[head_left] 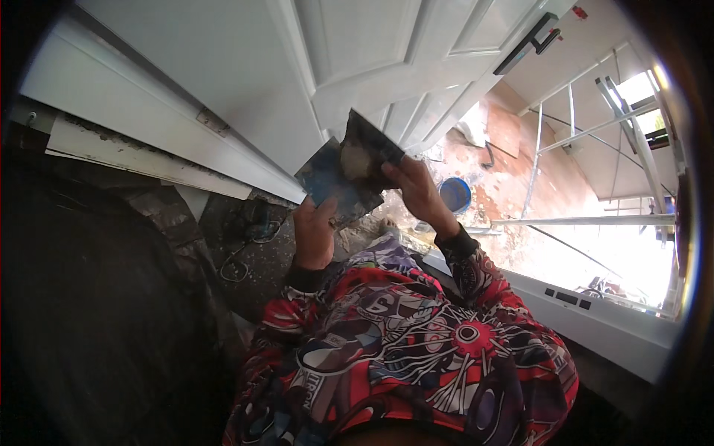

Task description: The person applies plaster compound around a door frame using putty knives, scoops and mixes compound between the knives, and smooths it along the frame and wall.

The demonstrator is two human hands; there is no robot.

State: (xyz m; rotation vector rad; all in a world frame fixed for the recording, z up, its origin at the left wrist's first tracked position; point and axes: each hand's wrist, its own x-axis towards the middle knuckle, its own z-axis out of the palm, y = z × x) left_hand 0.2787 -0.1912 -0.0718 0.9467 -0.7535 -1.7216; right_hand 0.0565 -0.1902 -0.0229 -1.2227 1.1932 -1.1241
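Observation:
My left hand (314, 236) grips a dark blue-grey flat piece (324, 169) by its lower edge, thumb on the face. From the right, my right hand (421, 195) is closed on another dark flat piece (366, 141), which has a rough tan patch and a pointed upper corner. The pieces look like thin slate or tile and overlap or touch in front of me; I cannot tell whether they are joined. Their lower edges look ragged. Fingers behind them are hidden.
A white panelled door (357, 44) with a dark handle (526, 43) stands just beyond my hands. A blue bucket (454, 195) sits on the stained floor to the right, near a metal scaffold frame (573, 137). Black sheeting (97, 297) lies at left, beside a looped cable (234, 269).

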